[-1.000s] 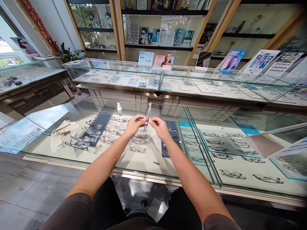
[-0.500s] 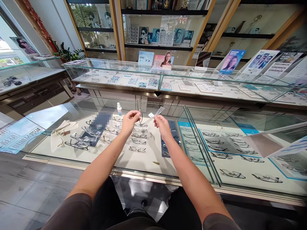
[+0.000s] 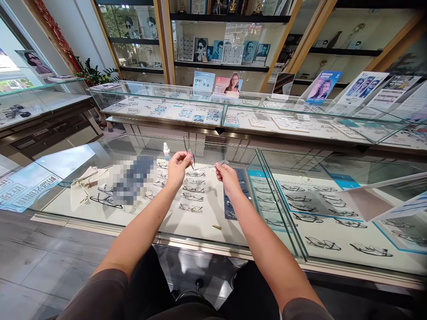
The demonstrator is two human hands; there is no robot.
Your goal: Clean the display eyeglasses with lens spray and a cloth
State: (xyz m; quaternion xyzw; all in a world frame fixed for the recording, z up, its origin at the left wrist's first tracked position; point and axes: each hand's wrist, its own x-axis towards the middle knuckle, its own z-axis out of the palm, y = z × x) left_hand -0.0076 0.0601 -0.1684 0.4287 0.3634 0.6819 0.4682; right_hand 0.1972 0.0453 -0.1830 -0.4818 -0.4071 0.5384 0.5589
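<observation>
A seated person holds a pair of glasses [image 3: 187, 144] above a glass tabletop [image 3: 203, 229] in an eyewear shop. The fingers of the left hand [image 3: 179, 165] are pinched on the frame. From where I stand, it appears nearly edge-on, its long axis running steeply upward, the upper end leaning toward the person's left and the lower end hanging below the grip. Near it, well clear of the frame, the right hand [image 3: 228, 177] has its fingers closed on a thin clear strip [image 3: 224, 162], which lies close to level.

Under the tabletop, the case's near section carries a column of spectacles [image 3: 192, 196], lenses running crosswise, and a dark tray [image 3: 229, 205] with more frames, partly hidden by the right forearm. The section to the right holds further rows of spectacles [image 3: 302, 198], some within a blue-edged panel. At left lie a crumpled pale cloth [image 3: 82, 186] and dark-rimmed eyeglasses [image 3: 106, 202], beside a pixelated patch. A white bottle [image 3: 166, 151] stands upright beyond the left hand; whether its contents are liquid, I cannot tell. Behind, a long glass showcase [image 3: 160, 90] contains many more frames.
</observation>
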